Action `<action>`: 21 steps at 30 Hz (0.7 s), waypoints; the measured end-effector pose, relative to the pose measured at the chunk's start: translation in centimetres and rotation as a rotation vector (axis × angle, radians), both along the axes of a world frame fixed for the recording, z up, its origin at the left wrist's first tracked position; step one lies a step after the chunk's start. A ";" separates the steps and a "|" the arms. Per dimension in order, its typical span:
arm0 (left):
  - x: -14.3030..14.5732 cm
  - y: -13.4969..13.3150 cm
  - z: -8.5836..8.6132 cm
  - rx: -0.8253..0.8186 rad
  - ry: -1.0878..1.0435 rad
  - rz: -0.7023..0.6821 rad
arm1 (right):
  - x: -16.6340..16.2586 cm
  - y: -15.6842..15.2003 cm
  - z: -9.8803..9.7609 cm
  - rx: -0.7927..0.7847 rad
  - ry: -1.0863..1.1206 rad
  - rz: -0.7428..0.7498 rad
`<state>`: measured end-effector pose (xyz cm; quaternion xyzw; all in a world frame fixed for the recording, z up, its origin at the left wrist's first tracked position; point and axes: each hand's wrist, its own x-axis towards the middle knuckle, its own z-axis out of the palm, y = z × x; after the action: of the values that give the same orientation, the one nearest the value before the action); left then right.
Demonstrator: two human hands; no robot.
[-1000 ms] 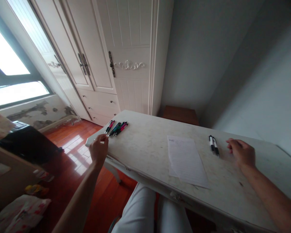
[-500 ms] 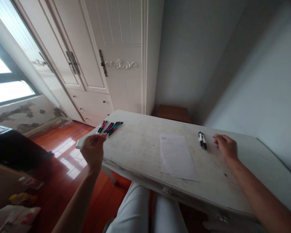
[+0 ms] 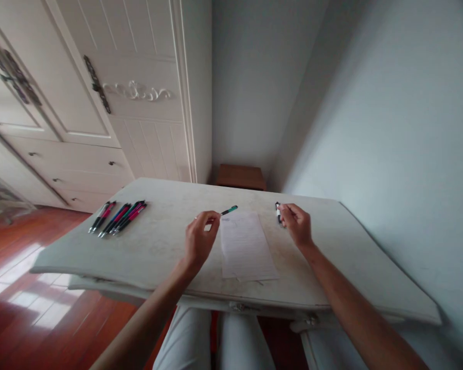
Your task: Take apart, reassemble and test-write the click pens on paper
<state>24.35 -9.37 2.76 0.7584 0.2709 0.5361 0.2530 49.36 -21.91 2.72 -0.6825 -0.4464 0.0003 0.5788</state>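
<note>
Pen [image 3: 229,210] with a green-and-black barrel: clamped near one end between the thumb and forefinger of your left hand [image 3: 202,239], its free end pointing away and to your right. In view it lies at the top edge of the printed sheet [image 3: 247,246]; whether it touches paper or hangs above it cannot be determined.

Your right hand [image 3: 297,223] has its fingers curled in beside a white-and-black pen [image 3: 278,211], which lies on the white desk [image 3: 165,205] just right of the sheet. The fingers overlap that pen in view; whether they grip it, merely touch it or stop short cannot be told.

At the left end of the desk, well apart from your left hand, two groups of pens are noted: a fanned bundle [image 3: 125,218] with dark, green and pink barrels, and a smaller cluster [image 3: 103,216] just to its left. Neither is in contact with your hands.

Step in hand, as judged: handling one pen singly, away from the bundle, with your right hand attending to the white-and-black pen. The next move calls for a firm pinch on your left side and a low, controlled path over the sheet, so that it is not dragged. On your right, you should keep your fingertips from rolling the white-and-black pen out of place.
</note>
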 end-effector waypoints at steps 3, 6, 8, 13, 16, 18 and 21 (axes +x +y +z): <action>1.4 -0.1 -0.1 0.132 0.113 -0.037 | -2.4 1.1 0.6 -0.060 -0.081 0.220; 2.1 -0.4 -0.1 0.255 0.213 -0.066 | -4.3 2.9 0.6 -0.232 -0.257 0.470; 2.3 -0.6 -0.3 0.356 0.253 -0.124 | -5.1 4.0 0.2 -0.320 -0.370 0.575; 2.3 -1.5 -0.5 0.495 0.301 -0.330 | -5.4 5.4 -1.1 -0.298 -0.566 0.683; 0.8 -3.5 0.0 0.495 0.299 -0.371 | -5.0 5.0 -1.5 -0.282 -0.543 0.642; -1.5 -5.9 0.4 0.482 0.268 -0.369 | -4.9 4.7 -1.5 -0.276 -0.518 0.623; -6.3 -10.5 1.3 0.471 0.289 -0.349 | -4.9 4.3 -1.5 -0.296 -0.516 0.622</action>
<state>18.03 -19.88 4.01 0.8993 0.0386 0.4195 0.1177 44.45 -17.63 1.25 -0.5688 -0.7562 0.0679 0.3163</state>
